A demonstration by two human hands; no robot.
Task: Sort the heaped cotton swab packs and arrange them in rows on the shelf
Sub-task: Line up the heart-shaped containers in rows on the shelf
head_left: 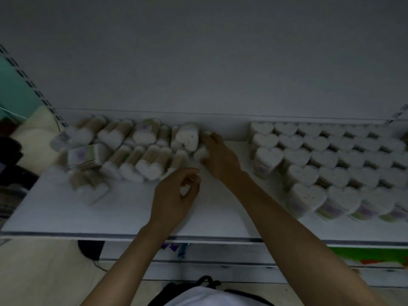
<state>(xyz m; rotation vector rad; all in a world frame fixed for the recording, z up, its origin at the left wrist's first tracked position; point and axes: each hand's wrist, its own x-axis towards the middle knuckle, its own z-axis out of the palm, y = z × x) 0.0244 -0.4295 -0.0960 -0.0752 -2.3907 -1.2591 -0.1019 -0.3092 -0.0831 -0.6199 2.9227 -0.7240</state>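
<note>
While the right hand (217, 155) is gripping a heart-shaped pack (201, 153) at the right edge of the heap (123, 151), neighbouring packs (187, 138) are lying loose, so a hasty pull is risking a slide. Left hand (176, 193) is hovering, curled, before the heap (gripping anything? cannot tell). Slick wraps are showing pale sticks, white ends; finished rows (331, 164) are standing right of the heap.
</note>
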